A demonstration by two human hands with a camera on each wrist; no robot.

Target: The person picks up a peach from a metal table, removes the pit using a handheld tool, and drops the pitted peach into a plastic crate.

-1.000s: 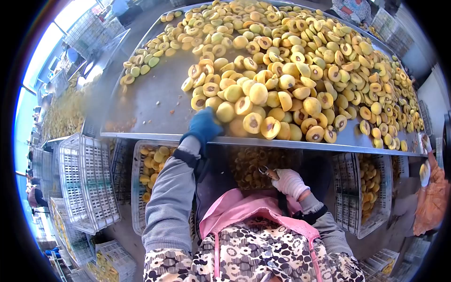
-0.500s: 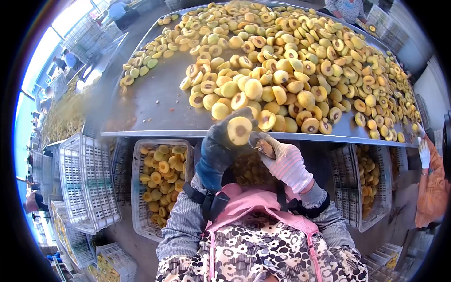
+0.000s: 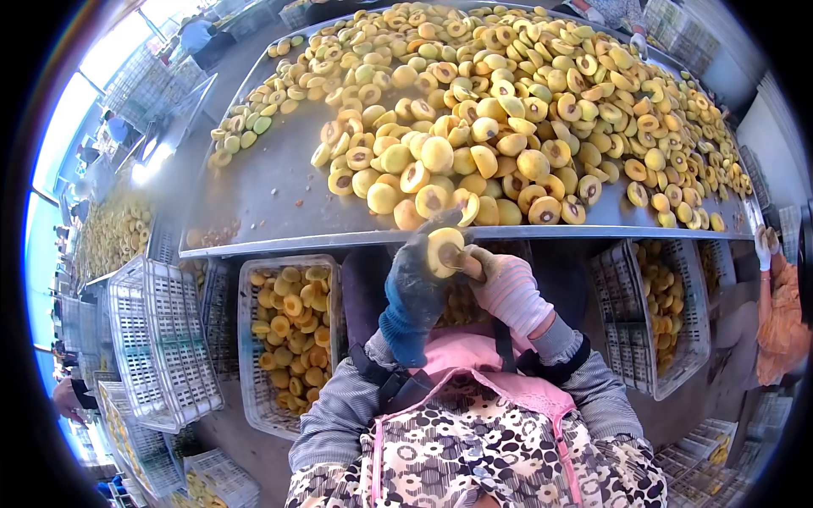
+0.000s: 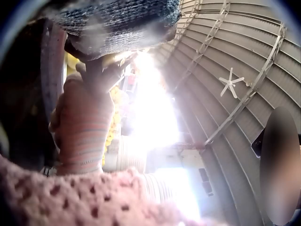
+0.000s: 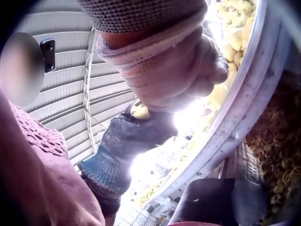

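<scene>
The left hand point(image 3: 412, 284), in a blue glove with a dark palm, grips a halved yellow fruit point(image 3: 442, 253), its cut face turned up. Close against it, the right hand point(image 3: 512, 292) in a striped, pale glove pinches a small tool point(image 3: 473, 269), whose tip meets the brown centre of the fruit. Both hands are just in front of the table edge, above the lap. In the right wrist view a bit of the fruit point(image 5: 140, 110) shows between the gloves; the tool is hidden there. Backlight obscures the fingers in the left wrist view.
Many halved fruits point(image 3: 508, 127) are heaped on the metal table point(image 3: 279, 190). Below its edge, a fruit-filled crate point(image 3: 247, 339) stands at the left and another point(image 3: 696, 339) at the right. Stacked crates point(image 3: 157, 339) are farther left; an orange-clad person point(image 3: 781, 326) is at the far right.
The left hand has come back from the pile with a halved fruit. The right hand has risen from the lap with the tool, and its tip now meets the fruit.
</scene>
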